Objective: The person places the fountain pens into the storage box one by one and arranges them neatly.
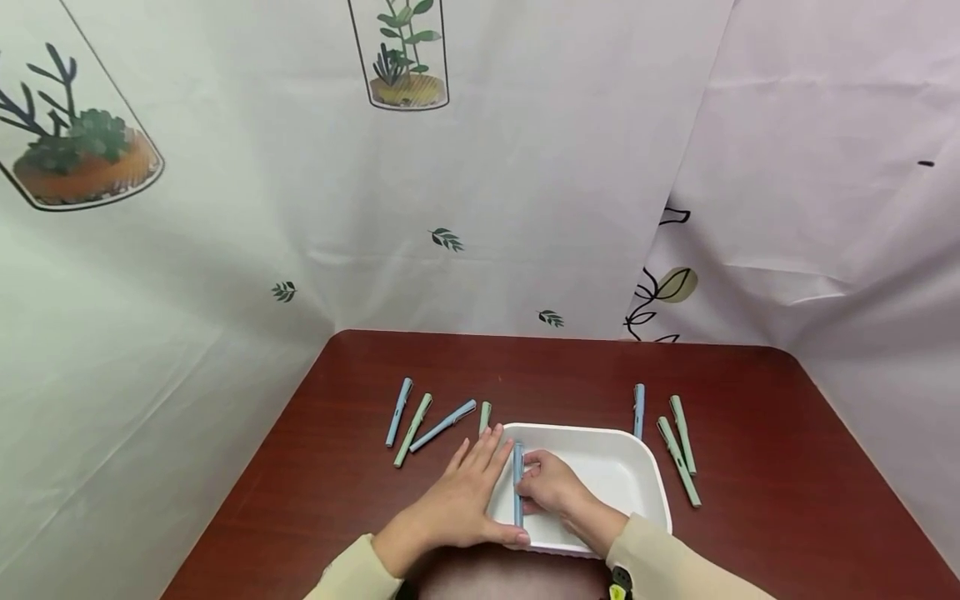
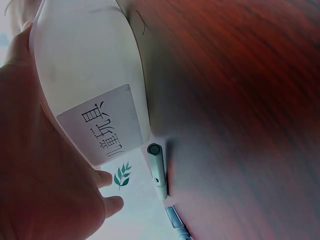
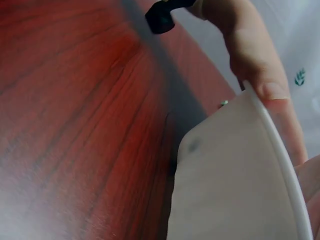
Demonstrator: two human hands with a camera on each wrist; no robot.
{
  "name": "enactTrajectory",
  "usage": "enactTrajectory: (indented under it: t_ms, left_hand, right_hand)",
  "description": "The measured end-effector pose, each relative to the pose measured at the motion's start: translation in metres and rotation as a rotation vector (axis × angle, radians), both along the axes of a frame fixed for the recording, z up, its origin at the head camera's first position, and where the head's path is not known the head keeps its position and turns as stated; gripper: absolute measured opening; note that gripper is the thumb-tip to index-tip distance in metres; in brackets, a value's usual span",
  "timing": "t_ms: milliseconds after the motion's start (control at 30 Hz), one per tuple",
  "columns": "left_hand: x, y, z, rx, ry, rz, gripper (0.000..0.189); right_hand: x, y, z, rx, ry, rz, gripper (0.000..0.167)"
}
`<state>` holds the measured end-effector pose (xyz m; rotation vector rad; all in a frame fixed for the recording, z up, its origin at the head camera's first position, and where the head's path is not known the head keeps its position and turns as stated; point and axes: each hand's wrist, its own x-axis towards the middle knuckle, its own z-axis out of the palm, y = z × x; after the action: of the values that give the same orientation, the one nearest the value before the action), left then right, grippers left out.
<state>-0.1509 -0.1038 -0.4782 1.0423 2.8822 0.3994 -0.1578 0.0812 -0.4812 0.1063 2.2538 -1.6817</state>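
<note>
1. Fingers [image 1: 531, 482] of the right hand [image 1: 558, 485], head view: pinched narrow on a blue pen [image 1: 518, 475] inside the white tray [image 1: 607, 471], at its left end. Pen runs near-to-far; can't tell if it touches the tray floor. Left hand [image 1: 459, 500]: fingers straight, laid over the tray's left side, thumb at the near rim. Left of tray on the brown table [image 1: 300, 500]: two blue pens [image 1: 399, 412] and two green pens [image 1: 413, 429], one green partly hidden by the left hand. Right side: another blue pen [image 1: 639, 410] by the far rim, plus two more green pens [image 1: 678, 462].
2. Left wrist view: left hand against the tray, label [image 2: 102, 125] on the outer wall. One green, one blue pen on the table nearby.
3. Right wrist view: left thumb over the tray rim. Right hand only at frame edge; pinch not visible.
</note>
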Motion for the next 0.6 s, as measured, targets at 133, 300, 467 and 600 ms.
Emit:
enactTrajectory:
  t_ms: [133,300,467,600]
  left_hand:
    - [-0.0011,0.0004,-0.0002,0.001,0.002,-0.005,0.122]
    - [-0.0006,0.0019,-0.0013,0.017,0.007,-0.010,0.121]
    - [-0.0003,0.0017,-0.0029,0.021,0.025,-0.009,0.120]
    - [-0.0008,-0.0008,-0.0019,0.025,0.014,-0.007,0.122]
  right_hand:
    - [-0.0025,-0.0035,0.0007,0.085,0.044,0.025,0.053]
    - [-0.0029,-0.0029,0.0030,0.175,0.078,0.041,0.053]
    - [-0.0029,0.0016,0.0041,0.200,0.095,0.052,0.055]
    - [-0.0032,0.0028,0.0030,0.173,0.071,0.060,0.054]
